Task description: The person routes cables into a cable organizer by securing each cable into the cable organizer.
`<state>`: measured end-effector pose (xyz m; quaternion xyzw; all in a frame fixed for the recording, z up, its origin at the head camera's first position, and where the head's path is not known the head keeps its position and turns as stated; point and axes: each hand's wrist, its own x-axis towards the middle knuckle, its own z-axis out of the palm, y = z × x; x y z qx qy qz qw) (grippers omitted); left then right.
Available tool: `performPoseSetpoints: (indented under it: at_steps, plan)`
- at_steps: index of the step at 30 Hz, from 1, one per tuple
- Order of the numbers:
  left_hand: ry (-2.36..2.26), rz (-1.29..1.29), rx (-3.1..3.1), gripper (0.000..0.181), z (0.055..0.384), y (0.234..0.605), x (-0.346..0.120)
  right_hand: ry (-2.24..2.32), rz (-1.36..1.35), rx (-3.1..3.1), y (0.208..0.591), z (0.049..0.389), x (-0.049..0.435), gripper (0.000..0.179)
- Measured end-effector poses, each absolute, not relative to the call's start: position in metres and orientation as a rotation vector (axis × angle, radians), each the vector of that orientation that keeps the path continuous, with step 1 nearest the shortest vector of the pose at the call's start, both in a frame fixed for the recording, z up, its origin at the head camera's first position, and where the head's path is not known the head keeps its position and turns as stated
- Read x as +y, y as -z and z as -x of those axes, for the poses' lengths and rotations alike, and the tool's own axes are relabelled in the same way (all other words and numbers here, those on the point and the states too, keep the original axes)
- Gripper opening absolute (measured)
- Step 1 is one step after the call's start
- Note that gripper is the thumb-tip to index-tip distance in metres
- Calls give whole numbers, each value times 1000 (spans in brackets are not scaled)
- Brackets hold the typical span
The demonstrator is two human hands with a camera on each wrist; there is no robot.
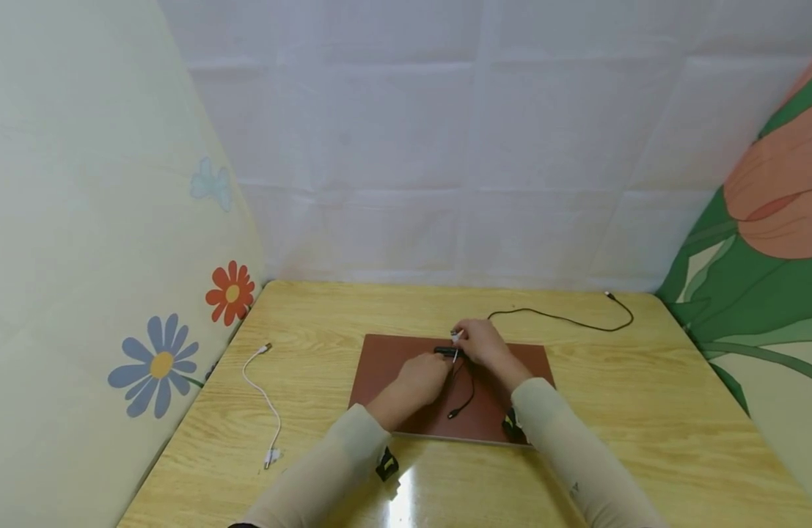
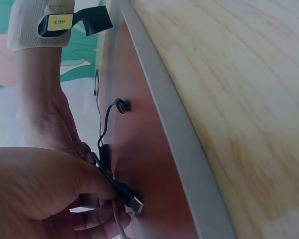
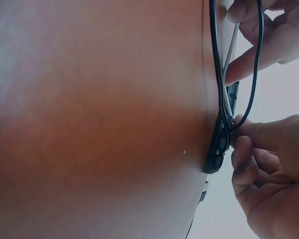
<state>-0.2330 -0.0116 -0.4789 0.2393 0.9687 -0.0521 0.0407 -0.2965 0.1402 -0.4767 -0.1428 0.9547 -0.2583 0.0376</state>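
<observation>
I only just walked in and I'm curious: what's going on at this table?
A person is handling cables over a brown board on the table. The left hand grips a thin white cable, and a black plug juts out beside that hand. The right hand is close to a small black bar, apparently pinching the cable's upper end; whether it is plugged in is hidden. A black cable stretches off to the right, and another white cable lies at the left.

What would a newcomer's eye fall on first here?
The left hand and right hand, close together among cables over a reddish-brown board. Next, the big salmon-pink flower at far right, and a white cable lying apart on the table's left.
</observation>
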Motion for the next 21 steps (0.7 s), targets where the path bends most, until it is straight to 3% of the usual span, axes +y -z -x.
performPoseSetpoints:
  at_steps: [17,21]
  plan:
    - [97,-844,3055,33,219,487,-5,634,507,2977,474,296,131,22]
    - [106,-811,3017,42,217,485,-4,591,504,2976,475,298,130,27]
